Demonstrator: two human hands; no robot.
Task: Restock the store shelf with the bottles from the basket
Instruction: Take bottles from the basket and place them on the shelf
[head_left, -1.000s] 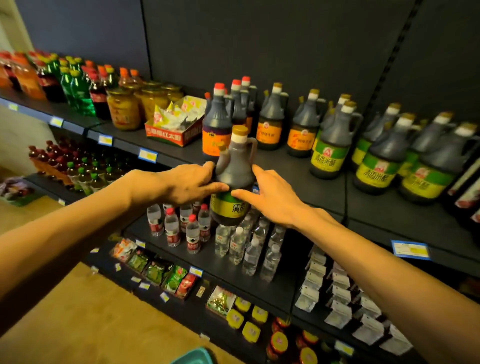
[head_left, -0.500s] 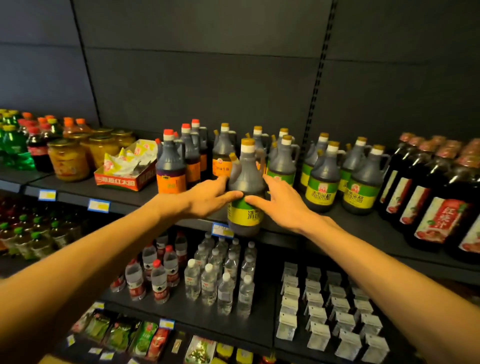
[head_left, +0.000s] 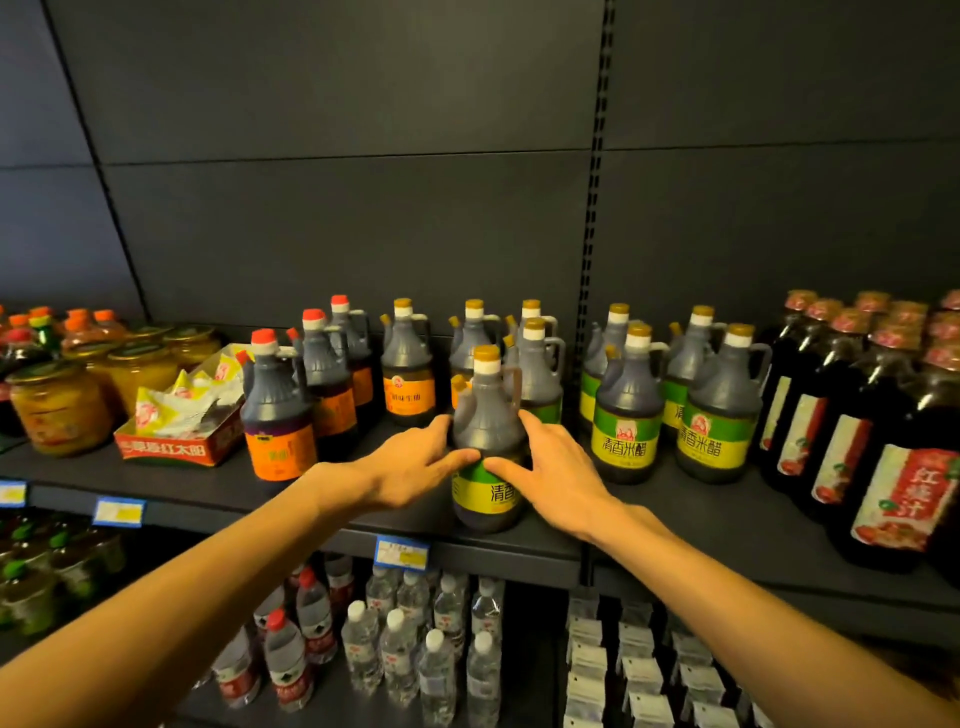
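Note:
A dark vinegar bottle (head_left: 488, 410) with a green-yellow label, white neck and gold cap stands upright near the front of the dark shelf (head_left: 530, 535). My left hand (head_left: 415, 462) grips its left side and my right hand (head_left: 550, 467) grips its right side, fingers meeting across the label. Behind and to its right stand matching green-label bottles (head_left: 626, 410). The basket is out of view.
Orange-label bottles (head_left: 275, 410) with red caps stand to the left, beside a red carton of packets (head_left: 176, 421) and jars (head_left: 60, 410). Dark red-label bottles (head_left: 904, 467) fill the right. Water bottles (head_left: 395, 644) and small packets (head_left: 639, 670) sit on the lower shelf.
Both hands have carried the bottle up from below the shelf edge and onto the shelf. My view has tilted up, toward the shelf's back panel.

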